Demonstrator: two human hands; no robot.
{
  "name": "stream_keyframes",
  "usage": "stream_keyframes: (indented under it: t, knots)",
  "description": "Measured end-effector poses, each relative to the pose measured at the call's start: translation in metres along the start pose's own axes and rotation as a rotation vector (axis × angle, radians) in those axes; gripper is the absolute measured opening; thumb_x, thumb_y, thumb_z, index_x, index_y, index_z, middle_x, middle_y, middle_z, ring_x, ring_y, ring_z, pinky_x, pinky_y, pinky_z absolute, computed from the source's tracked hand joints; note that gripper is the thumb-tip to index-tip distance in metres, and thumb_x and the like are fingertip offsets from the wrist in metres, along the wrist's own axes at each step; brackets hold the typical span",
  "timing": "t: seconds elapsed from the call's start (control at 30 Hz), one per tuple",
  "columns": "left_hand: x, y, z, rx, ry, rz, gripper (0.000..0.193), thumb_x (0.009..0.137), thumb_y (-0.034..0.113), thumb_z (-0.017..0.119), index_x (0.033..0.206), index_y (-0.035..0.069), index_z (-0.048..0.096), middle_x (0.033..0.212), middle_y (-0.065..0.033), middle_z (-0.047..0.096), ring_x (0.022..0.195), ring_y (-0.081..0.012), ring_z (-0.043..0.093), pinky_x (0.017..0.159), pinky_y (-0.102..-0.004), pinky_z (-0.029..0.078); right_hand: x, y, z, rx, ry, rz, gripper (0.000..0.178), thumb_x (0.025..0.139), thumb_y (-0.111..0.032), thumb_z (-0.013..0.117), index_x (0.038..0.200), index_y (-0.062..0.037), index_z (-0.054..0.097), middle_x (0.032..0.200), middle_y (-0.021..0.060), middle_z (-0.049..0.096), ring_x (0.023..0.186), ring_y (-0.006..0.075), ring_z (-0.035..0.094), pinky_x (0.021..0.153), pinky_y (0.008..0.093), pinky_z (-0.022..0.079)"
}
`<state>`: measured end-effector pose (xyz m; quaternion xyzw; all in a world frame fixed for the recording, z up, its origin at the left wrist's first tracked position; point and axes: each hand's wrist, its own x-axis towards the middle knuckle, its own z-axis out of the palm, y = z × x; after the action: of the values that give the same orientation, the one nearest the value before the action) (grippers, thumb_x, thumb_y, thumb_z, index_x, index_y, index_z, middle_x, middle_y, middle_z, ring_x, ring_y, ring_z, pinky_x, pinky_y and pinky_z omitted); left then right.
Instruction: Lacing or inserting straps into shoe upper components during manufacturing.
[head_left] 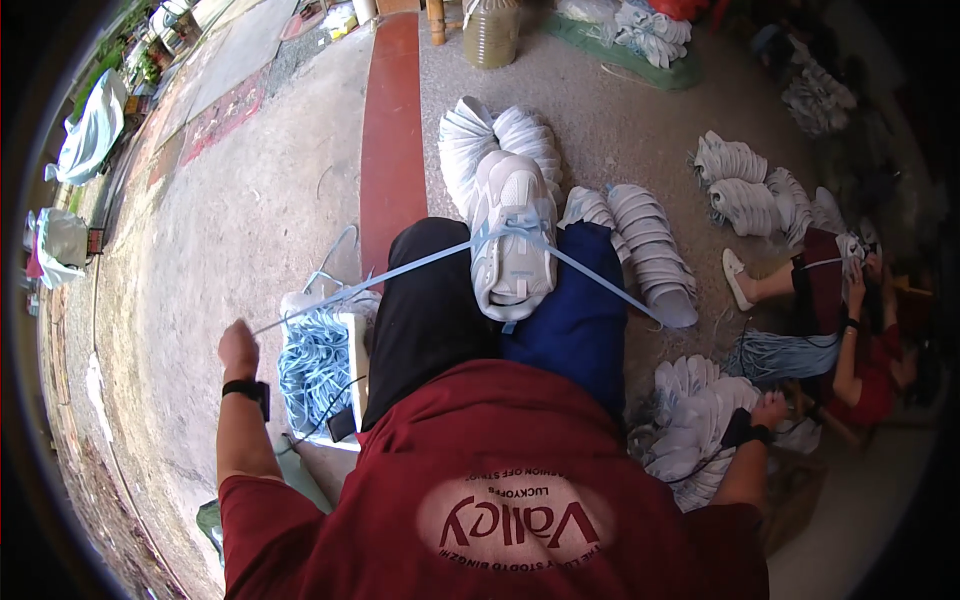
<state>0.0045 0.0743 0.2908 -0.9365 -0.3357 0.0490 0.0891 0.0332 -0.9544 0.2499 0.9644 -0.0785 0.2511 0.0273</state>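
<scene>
A white and light-grey sneaker upper (pixel 513 235) stands upright between my knees, its open heel toward me. A pale blue shoelace (pixel 410 264) crosses its lacing area and runs out taut to both sides. My left hand (pixel 238 350), a dark band on its wrist, is closed on the left end, out past a box of laces. My right hand (pixel 768 412) is stretched far to the right above a heap of white shoe uppers (pixel 690 410). Its fingers look closed, and the lace's right half runs in line toward it, though the last stretch is hard to see.
A white box (pixel 357 365) of tangled blue laces stands beside my left leg. Nested white uppers (pixel 650 250) lie by my right knee, with more stacks (pixel 460 150) ahead. A co-worker (pixel 850 340) sits at the right near a bundle of blue laces (pixel 785 357).
</scene>
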Motion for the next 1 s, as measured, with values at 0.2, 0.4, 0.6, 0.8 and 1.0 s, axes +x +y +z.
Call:
stream_keyframes:
  t: [0.2,0.4,0.6,0.8,1.0]
  knots:
    - [-0.011,0.066,-0.003,-0.278,0.018,0.124,0.018,0.071,0.0,0.051,0.084,0.008,0.061,0.088,-0.0163,0.061,0.089,-0.0355,0.058,0.076,-0.0424,0.047,0.064,-0.158,0.015,0.92,-0.752,0.732,0.005,0.078,-0.014,0.054,0.083,-0.0111,0.054,0.073,-0.0013,0.051,0.062,0.0123,0.053,0.053,0.0247,0.039]
    - [-0.023,0.278,-0.106,-0.785,0.251,0.749,0.022,0.07,0.004,0.063,0.091,0.006,0.059,0.086,-0.013,0.06,0.085,-0.0331,0.058,0.074,-0.0389,0.048,0.155,-0.444,-0.018,1.123,-0.471,-0.166,0.026,0.07,0.0,0.063,0.096,-0.0001,0.058,0.073,0.0052,0.058,0.064,0.0126,0.054,0.059,0.027,0.045]
    - [-0.046,0.354,-0.148,-0.966,-0.008,0.935,0.024,0.071,0.01,0.064,0.094,0.003,0.06,0.086,-0.0146,0.062,0.082,-0.0338,0.059,0.072,-0.0386,0.047,0.156,-0.538,-0.018,1.135,-0.425,-0.257,0.023,0.072,-0.001,0.062,0.095,-0.0006,0.059,0.07,0.0047,0.058,0.059,0.0109,0.052,0.055,0.0247,0.043]
    - [-0.031,0.371,-0.121,-1.501,-0.42,0.642,0.015,0.082,0.015,0.062,0.082,0.0,0.062,0.073,-0.0012,0.059,0.067,-0.0133,0.054,0.062,-0.0294,0.044,0.158,-0.545,-0.014,1.469,-0.562,0.015,0.008,0.078,-0.006,0.061,0.078,0.0016,0.061,0.064,0.0011,0.056,0.056,0.0082,0.048,0.054,0.0225,0.04]
    - [-0.028,0.362,-0.122,-1.808,-0.915,0.471,0.016,0.083,0.019,0.064,0.087,0.004,0.061,0.071,0.0027,0.055,0.068,-0.0056,0.047,0.063,-0.0204,0.038,0.169,-0.527,-0.003,1.843,-0.992,0.286,0.018,0.083,-0.015,0.061,0.076,0.0015,0.064,0.068,0.0023,0.057,0.058,0.0093,0.047,0.061,0.0205,0.041]
